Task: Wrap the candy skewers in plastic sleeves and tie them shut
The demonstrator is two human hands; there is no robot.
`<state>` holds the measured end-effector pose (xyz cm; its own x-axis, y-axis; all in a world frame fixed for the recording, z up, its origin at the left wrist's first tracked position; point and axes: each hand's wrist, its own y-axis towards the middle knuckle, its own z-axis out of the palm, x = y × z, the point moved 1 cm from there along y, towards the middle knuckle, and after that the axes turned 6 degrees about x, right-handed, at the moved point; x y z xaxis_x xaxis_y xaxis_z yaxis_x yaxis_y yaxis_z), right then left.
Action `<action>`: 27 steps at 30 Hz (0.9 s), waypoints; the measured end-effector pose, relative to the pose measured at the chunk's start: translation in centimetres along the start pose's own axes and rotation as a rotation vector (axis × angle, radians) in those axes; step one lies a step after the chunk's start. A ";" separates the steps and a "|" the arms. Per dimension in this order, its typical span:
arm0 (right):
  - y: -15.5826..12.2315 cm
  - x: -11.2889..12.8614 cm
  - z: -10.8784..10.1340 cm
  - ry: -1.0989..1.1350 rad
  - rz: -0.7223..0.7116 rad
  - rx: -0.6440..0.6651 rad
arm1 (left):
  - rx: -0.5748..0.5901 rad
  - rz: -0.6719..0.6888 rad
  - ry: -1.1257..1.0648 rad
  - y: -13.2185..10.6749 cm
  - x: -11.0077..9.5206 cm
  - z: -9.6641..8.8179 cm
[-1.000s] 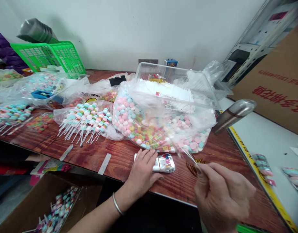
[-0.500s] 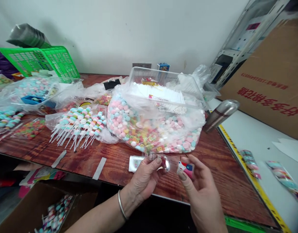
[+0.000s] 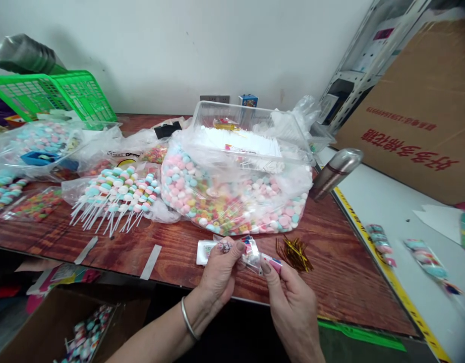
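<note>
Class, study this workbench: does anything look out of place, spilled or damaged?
Only mildly untidy: the gold strips lie in a loose, splayed heap on the wooden table, near the right hand, with ends pointing different ways. I see no obvious spill or damage.

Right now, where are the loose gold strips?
Head view, right of centre: the strips lie on the table between the right hand and the big candy bag.

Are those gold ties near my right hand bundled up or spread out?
Spread out: the gold ties lie on the table in a loose heap, ends splaying.
</note>
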<state>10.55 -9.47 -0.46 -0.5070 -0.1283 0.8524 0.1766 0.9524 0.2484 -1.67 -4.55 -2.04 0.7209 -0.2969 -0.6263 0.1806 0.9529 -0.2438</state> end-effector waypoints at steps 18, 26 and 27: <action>-0.2 2.0 -0.2 -0.127 -0.304 -0.130 | -0.156 0.015 -0.181 0.5 0.2 -0.8; 0.2 1.3 0.7 -0.054 -0.231 -0.042 | -0.114 0.056 -0.079 0.4 0.4 -1.1; 0.3 1.2 0.8 -0.013 -0.203 -0.008 | -0.098 0.072 -0.052 0.3 0.3 -1.1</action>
<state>9.25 -9.16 0.27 -0.5436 -0.3135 0.7786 0.0769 0.9051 0.4181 -2.08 -4.40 -3.12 0.7635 -0.2221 -0.6064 0.0629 0.9601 -0.2724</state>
